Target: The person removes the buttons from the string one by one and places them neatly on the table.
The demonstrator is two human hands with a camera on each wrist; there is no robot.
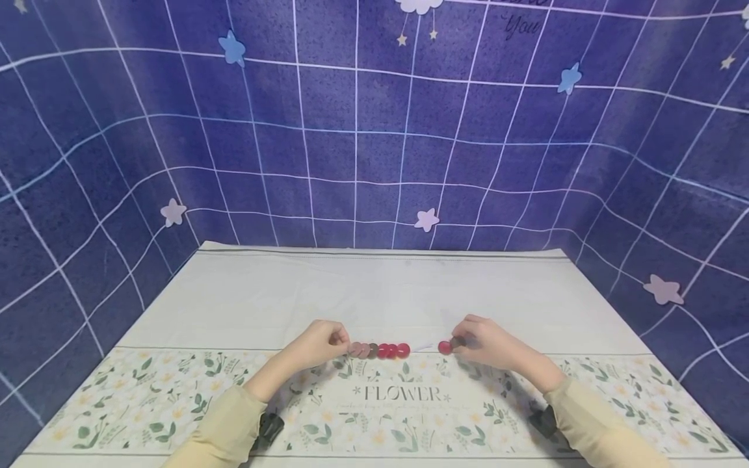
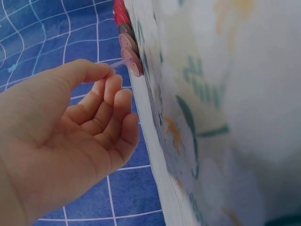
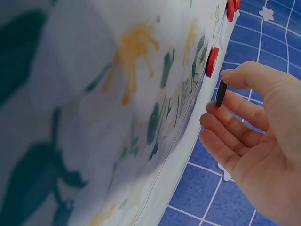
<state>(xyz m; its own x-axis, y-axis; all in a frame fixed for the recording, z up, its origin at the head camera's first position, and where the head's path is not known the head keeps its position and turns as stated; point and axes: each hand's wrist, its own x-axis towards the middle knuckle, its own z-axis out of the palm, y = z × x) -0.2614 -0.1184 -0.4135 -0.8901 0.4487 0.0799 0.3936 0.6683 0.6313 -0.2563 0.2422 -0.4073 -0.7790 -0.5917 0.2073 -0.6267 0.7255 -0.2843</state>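
Observation:
A row of round buttons lies on the table, pinkish ones (image 1: 355, 350) at the left end, a dark one (image 1: 374, 351), then several red ones (image 1: 392, 351). My left hand (image 1: 320, 340) is at the row's left end. In the left wrist view its thumb and finger pinch a thin pale purple string (image 2: 121, 63) that comes out of the end pink button (image 2: 132, 63). Past the last red button, more string (image 1: 422, 348) shows. A lone red button (image 1: 445, 348) lies beside my right hand (image 1: 482, 341), which pinches a dark button (image 3: 221, 93) by its edge, tilted up.
The table bears a white cloth (image 1: 374, 292) with a floral band and the printed word FLOWER (image 1: 402, 394) in front of the buttons. Behind and at both sides hangs a blue grid-patterned curtain (image 1: 374, 156) with stars. Black bands sit on both forearms.

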